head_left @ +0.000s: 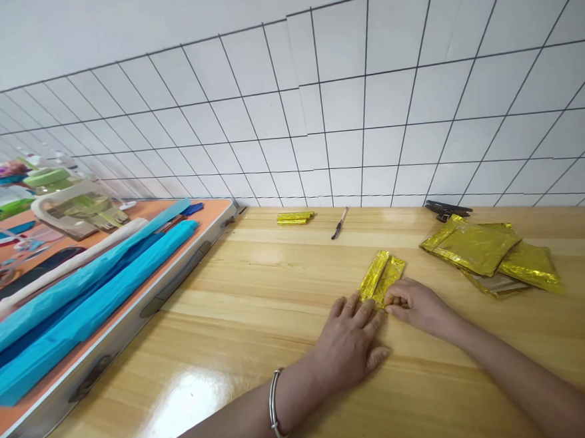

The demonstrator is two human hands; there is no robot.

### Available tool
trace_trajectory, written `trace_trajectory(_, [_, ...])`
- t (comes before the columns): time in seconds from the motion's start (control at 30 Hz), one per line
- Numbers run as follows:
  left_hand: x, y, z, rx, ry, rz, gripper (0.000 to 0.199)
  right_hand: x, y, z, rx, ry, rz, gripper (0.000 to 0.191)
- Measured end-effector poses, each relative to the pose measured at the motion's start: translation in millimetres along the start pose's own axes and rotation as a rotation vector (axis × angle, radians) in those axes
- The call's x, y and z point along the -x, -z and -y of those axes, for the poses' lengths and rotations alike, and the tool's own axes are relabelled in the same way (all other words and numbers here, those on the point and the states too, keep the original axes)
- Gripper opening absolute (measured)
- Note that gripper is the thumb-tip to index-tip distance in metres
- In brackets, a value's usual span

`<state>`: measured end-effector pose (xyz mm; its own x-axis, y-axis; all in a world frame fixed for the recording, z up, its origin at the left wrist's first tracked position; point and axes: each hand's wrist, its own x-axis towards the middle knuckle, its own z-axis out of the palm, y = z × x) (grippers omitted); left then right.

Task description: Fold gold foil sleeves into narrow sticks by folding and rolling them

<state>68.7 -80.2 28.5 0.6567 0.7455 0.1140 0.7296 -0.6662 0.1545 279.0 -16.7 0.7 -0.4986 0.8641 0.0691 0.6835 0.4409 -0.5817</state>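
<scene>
A shiny gold foil piece (382, 274) with a lengthwise fold lies on the wooden table (222, 357). My left hand (348, 338), with a silver bangle on its wrist, rests palm down with its fingers spread, fingertips on the near left edge of the foil. At the foil's near right corner my right hand (419, 307) is closed, thumb and fingers pinching the edge. The near end of the foil is partly hidden by my fingers.
Flat gold packets (479, 246) are stacked at the right, beside a black clip (447, 209). Toward the wall lie a pen (340, 223) and small gold strips (295, 218). An orange-topped board (211, 208) at left holds blue rolls (121, 278) and a clear container (79, 210).
</scene>
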Motion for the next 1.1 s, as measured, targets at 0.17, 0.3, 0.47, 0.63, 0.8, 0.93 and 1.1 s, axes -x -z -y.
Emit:
trace_trajectory(0.17, [0.3, 2.0, 0.3, 0.016, -0.016, 0.002, 0.053, 1.5, 0.7, -7.9, -0.133, -0.052, 0.033, 0.009])
trace_trajectory(0.3, [-1.2, 2.8, -2.6, 0.018, 0.016, 0.008, 0.057, 0.3, -2.0, -12.6, -0.110, -0.052, -0.008, 0.010])
trace_trajectory(0.47, [-5.5, 4.5, -5.8, 0.037, 0.045, 0.003, 0.062, -2.1, -3.1, -11.0, -0.046, -0.013, -0.020, 0.009])
trace_trajectory(0.63, [-5.7, 1.8, -4.2, 0.032, 0.055, -0.006, 0.064, -2.3, -5.9, -10.6, -0.061, -0.037, -0.002, 0.007])
trace_trajectory(0.8, [-1.7, -3.1, -0.3, 0.032, 0.038, -0.007, 0.066, -0.9, -6.6, -8.6, -0.053, -0.053, -0.013, 0.008])
trace_trajectory(0.93, [0.2, -4.8, 1.5, 0.035, 0.027, 0.011, 0.067, -0.4, -4.7, -5.0, -0.017, -0.051, -0.022, 0.010])
trace_trajectory(1.1, [1.7, -5.8, 2.9, 0.055, 0.019, 0.019, 0.068, -0.7, -4.1, -1.3, 0.012, -0.060, -0.032, 0.013])
